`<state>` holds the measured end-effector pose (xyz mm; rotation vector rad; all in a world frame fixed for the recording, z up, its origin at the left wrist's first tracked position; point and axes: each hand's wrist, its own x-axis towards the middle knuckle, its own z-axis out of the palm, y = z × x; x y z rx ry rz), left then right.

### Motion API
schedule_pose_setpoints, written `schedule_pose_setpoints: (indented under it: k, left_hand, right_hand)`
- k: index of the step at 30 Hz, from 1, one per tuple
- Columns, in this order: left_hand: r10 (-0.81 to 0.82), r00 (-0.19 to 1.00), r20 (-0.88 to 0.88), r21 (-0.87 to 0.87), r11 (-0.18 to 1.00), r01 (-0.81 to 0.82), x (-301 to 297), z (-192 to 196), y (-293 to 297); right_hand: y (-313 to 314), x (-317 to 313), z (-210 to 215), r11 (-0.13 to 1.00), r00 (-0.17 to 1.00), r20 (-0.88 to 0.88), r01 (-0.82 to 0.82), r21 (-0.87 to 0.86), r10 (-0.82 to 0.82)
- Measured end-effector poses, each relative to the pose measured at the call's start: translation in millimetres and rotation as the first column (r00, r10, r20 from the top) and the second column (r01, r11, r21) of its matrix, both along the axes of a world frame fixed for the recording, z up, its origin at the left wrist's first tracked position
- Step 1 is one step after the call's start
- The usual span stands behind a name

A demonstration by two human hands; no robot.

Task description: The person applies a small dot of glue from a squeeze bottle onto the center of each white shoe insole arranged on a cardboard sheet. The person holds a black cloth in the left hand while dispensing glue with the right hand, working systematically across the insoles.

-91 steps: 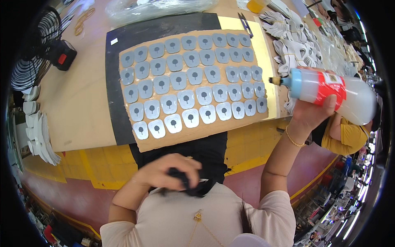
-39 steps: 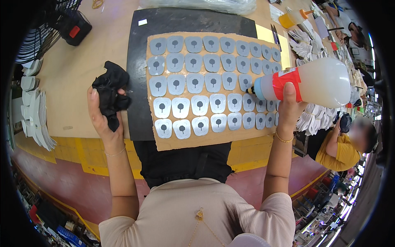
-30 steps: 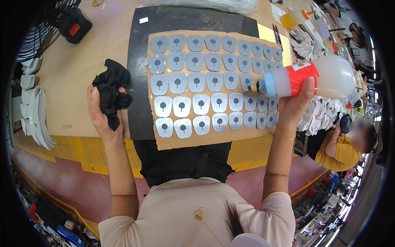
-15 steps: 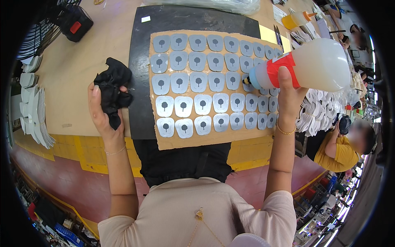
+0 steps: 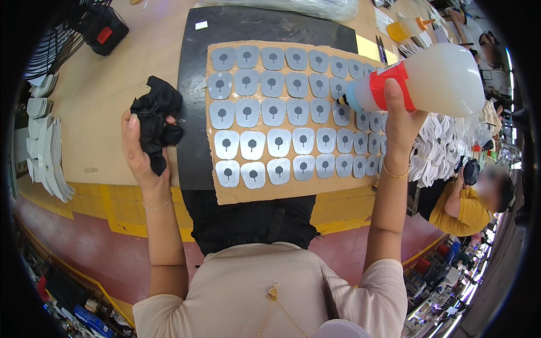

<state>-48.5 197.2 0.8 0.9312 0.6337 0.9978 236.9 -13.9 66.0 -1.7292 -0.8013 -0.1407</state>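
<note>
My right hand (image 5: 401,110) grips a large translucent squeeze bottle (image 5: 442,81) with red tape round it. The bottle is tipped on its side, its dark nozzle (image 5: 341,99) pointing left, just over the patches in the upper right part of the board. Rows of grey rounded patches (image 5: 273,112), each with a dark tree print, cover the brown board (image 5: 248,194). Nearer rows look shinier than the far ones. To the left of the board, my left hand (image 5: 138,146) holds a crumpled black cloth (image 5: 155,115).
Beneath the board lies a black mat (image 5: 194,73). A black wire fan (image 5: 84,28) and stacked white pieces (image 5: 48,146) are at the left. Farther right stand a small yellow bottle (image 5: 406,29), pens (image 5: 381,49) and heaped white pieces (image 5: 442,146). A person in yellow (image 5: 473,208) sits to the right.
The bottle and my right hand have shifted slightly right and away from me, the nozzle moving up from the patch it was over. My left hand with the cloth has hardly moved.
</note>
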Motion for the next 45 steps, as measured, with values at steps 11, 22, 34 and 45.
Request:
schedule_pose_setpoints:
  k: [11, 22, 34, 45]
  left_hand:
    - [0.005, 1.0, -0.014, -0.012, 1.0, -0.005, 0, -2, 1]
    - [-0.006, 1.0, -0.025, 0.002, 1.0, 0.006, 0, 0, 0]
    - [-0.04, 0.999, -0.01, 0.024, 0.999, 0.04, -2, -1, 1]
    - [-0.009, 1.0, -0.021, 0.026, 1.0, 0.009, 1, 1, 1]
  right_hand:
    - [1, -4, 1, 0.994, 0.996, 0.087, 0.003, -0.109, 0.006]
    - [-25, 9, 11, 0.946, 0.98, -0.028, 0.2, 0.257, -0.199]
    - [-23, 11, -12, 0.998, 0.996, -0.069, 0.058, -0.013, -0.059]
    - [-8, 8, -10, 0.96, 0.926, -0.375, 0.065, 0.273, 0.044]
